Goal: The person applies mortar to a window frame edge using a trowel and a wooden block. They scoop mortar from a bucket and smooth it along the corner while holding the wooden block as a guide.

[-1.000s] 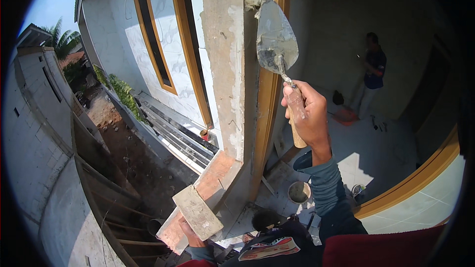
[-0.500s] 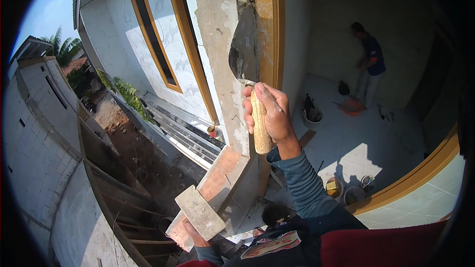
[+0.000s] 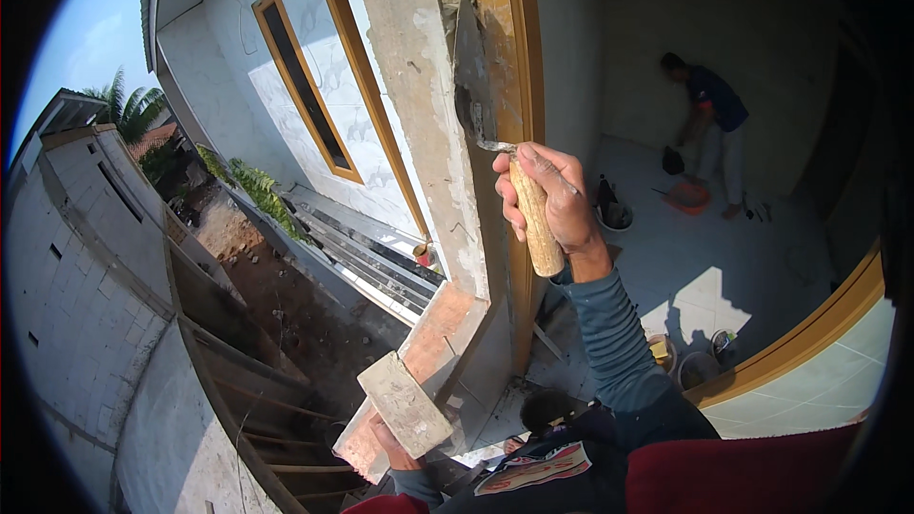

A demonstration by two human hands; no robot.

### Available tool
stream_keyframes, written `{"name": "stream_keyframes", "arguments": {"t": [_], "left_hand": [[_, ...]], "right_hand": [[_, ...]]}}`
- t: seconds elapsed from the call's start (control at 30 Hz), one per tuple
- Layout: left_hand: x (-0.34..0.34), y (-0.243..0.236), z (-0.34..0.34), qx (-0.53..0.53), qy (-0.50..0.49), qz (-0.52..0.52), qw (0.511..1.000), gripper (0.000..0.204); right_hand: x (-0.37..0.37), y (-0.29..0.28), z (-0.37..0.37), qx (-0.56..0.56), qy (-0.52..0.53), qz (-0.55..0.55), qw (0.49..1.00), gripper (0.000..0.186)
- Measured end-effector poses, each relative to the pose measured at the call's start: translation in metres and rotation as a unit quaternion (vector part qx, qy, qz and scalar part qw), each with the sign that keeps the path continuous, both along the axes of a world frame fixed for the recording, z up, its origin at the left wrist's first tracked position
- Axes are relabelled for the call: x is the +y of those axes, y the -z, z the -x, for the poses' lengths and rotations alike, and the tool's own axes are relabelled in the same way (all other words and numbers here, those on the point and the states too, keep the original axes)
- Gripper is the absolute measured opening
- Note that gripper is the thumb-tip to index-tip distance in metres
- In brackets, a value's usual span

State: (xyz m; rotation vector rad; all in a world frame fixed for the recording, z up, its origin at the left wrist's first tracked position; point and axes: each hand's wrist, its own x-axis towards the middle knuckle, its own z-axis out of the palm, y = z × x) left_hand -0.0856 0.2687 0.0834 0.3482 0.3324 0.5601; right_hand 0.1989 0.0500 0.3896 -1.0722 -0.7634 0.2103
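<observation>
My right hand [image 3: 557,195] is closed round the wooden handle of a trowel [image 3: 536,219]. Its metal blade stands upright, along the narrow grey mortar strip [image 3: 486,95] between a long upright board [image 3: 416,86] and the orange-brown door frame [image 3: 519,57]. Lower down, my left hand [image 3: 392,443] holds a small flat rectangular board [image 3: 405,405] from beneath, its fingers partly hidden by it. That board is in front of a slanting pinkish plank [image 3: 441,324], which meets the foot of the upright board. Nails stick out of the upright board and the plank.
Inside the doorway at right, another person [image 3: 719,105] bends over an orange basin [image 3: 687,196]. Buckets [image 3: 700,368] stand on the tiled floor nearer me. A second person's dark-haired head [image 3: 546,409] shows below my right arm. At left runs an unplastered block wall [image 3: 76,257].
My right hand has shifted slightly right and up with the trowel, and the blade now sits closer along the strip by the door frame. The person indoors has bent further down.
</observation>
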Motion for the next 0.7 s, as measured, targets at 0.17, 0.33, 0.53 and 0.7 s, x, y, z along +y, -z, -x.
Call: {"name": "stream_keyframes", "arguments": {"t": [0.17, 0.33, 0.53, 0.7], "left_hand": [[-0.007, -0.01, 0.002, -0.002, 0.003, -0.001, 1.0, 0.047], [0.0, 0.002, 0.002, 0.007, -0.022, 0.017, 1.0, 0.05], [0.008, 0.02, 0.005, -0.003, -0.02, -0.037, 0.999, 0.051], [0.002, 0.013, 0.001, 0.002, -0.025, -0.022, 0.999, 0.053]], "right_hand": [[0.002, 0.011, 0.001, -0.021, -0.059, 0.007, 0.998, 0.041], [-0.009, 0.026, -0.003, 0.01, -0.032, -0.022, 0.999, 0.04], [0.006, 0.027, -0.033, -0.006, -0.005, 0.008, 1.0, 0.041], [0.009, 0.029, -0.01, -0.024, -0.036, 0.018, 0.999, 0.043]]}}
